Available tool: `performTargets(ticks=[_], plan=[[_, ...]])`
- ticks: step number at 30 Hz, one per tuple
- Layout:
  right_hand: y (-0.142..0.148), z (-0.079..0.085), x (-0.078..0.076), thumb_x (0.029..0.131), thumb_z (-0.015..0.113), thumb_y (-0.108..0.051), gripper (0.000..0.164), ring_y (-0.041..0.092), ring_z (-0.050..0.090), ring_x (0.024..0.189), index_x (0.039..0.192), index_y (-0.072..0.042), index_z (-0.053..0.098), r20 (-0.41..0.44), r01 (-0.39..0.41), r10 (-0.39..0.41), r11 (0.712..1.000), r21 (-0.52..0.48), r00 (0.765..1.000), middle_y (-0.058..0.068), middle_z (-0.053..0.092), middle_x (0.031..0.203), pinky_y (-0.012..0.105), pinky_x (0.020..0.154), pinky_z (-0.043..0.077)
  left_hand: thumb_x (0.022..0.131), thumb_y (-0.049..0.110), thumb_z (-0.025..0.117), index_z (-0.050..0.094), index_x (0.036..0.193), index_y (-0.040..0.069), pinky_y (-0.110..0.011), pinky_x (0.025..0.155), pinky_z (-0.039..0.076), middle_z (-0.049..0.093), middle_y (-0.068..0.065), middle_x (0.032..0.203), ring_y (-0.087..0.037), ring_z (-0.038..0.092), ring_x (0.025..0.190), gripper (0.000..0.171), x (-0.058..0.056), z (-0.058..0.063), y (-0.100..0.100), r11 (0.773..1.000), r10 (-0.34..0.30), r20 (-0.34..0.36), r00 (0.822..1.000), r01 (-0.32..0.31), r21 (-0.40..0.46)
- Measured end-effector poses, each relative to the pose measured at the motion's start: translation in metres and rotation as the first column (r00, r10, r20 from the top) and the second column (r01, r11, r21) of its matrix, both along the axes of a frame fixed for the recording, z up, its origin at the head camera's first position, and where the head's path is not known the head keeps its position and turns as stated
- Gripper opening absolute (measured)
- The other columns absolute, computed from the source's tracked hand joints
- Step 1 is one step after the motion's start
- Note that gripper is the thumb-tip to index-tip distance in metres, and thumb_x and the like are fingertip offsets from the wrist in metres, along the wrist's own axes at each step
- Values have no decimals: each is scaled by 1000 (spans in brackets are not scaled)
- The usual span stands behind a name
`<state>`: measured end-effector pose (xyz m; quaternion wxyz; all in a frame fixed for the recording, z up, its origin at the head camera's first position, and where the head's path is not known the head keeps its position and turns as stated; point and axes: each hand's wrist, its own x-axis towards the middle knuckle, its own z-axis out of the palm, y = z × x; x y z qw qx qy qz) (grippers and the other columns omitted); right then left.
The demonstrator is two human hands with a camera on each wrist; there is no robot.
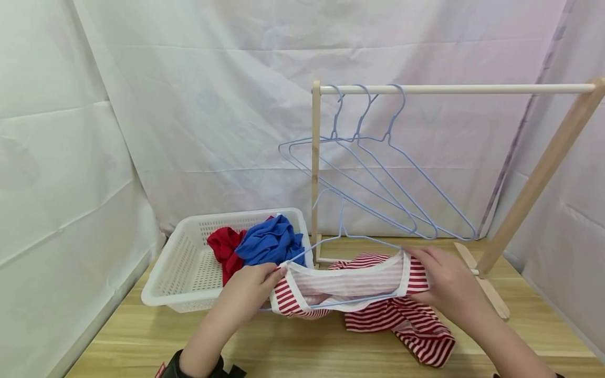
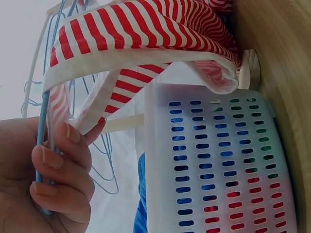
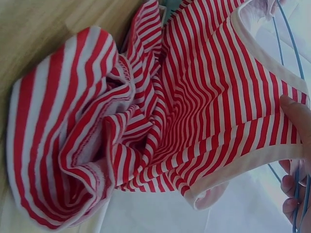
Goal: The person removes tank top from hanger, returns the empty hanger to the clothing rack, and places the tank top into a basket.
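A red-and-white striped tank top point(image 1: 406, 317) with white trim is stretched between my two hands above the table, its lower part bunched on the wood. Through its neck opening runs a light blue clothes hanger point(image 1: 371, 239), hook pointing up. My left hand point(image 1: 250, 289) holds the left shoulder strap; in the left wrist view its fingers curl round the hanger wire point(image 2: 43, 116). On the opposite strap, my right hand point(image 1: 446, 281) grips cloth and hanger together. The right wrist view shows that thumb on the stripes point(image 3: 209, 97) and fingers round the wire.
A white perforated basket point(image 1: 163, 299) stands at left, holding crumpled red cloth point(image 1: 227, 249) and blue cloth point(image 1: 271, 244). Behind the hands, a wooden rack with a white bar point(image 1: 472, 89) carries three blue hangers point(image 1: 397, 107). White curtains surround the wooden table point(image 1: 142, 346).
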<state>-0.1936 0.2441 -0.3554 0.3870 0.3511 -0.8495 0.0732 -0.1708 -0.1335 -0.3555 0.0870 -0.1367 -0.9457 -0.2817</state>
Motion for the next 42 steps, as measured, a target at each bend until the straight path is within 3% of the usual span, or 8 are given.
performTargets(ticks=[8,11,15,20,23,30,38,42], plan=[[-6,7,2,44,81,-33,92,24,52,87,126,-7,47,-53,-45,43,998,-46,998,9,56,103,43,70,46,89,52,45,59,87,35,-34,47,45,53,5,62,-13,48,50,22,-3,7,-6,989,25,21,999,-28,145],[-10,10,3,48,81,-44,96,25,51,90,128,-7,45,-49,-54,51,997,-49,998,9,55,106,44,71,46,89,50,46,57,83,33,-33,51,46,53,6,65,-13,49,56,21,-4,10,-11,985,18,-11,1000,-16,171],[-13,14,6,64,67,-62,87,23,52,95,127,-6,46,-37,-76,73,990,-121,997,8,57,106,36,81,44,90,49,44,56,80,29,-34,59,42,51,6,67,-13,48,66,25,-5,15,-17,982,-11,-89,996,27,188],[-17,22,11,84,57,-49,53,20,54,90,118,-8,55,-104,-85,59,961,-262,993,5,61,95,28,86,39,90,47,45,57,84,28,-31,55,48,54,4,70,-12,52,64,24,-5,21,-19,965,-41,-124,991,71,252],[-19,26,15,81,66,-31,37,18,53,82,111,-10,60,-122,-47,3,930,-364,993,3,62,87,32,79,40,90,48,45,57,84,28,-30,53,49,54,5,69,-10,52,61,24,-6,24,-19,965,-42,-178,983,86,249],[-23,37,24,80,68,-18,29,19,47,85,107,-10,62,80,161,-141,804,-573,987,6,61,90,43,76,33,90,48,44,56,84,29,-31,53,48,55,6,69,-8,51,59,24,-9,33,-19,964,-31,-265,964,99,248],[-29,43,29,83,65,-20,13,14,47,80,92,-11,65,139,210,-157,733,-648,978,2,59,79,57,83,29,91,47,44,56,83,28,-31,53,48,56,8,69,-7,51,60,24,-11,35,-22,960,-40,-297,954,118,252],[-33,46,32,83,64,-20,11,9,47,77,90,-12,65,141,207,-152,714,-669,978,0,58,76,53,81,27,91,45,45,57,85,27,-28,56,51,58,8,73,-5,54,63,22,-10,38,-24,952,-58,-302,952,143,269]])
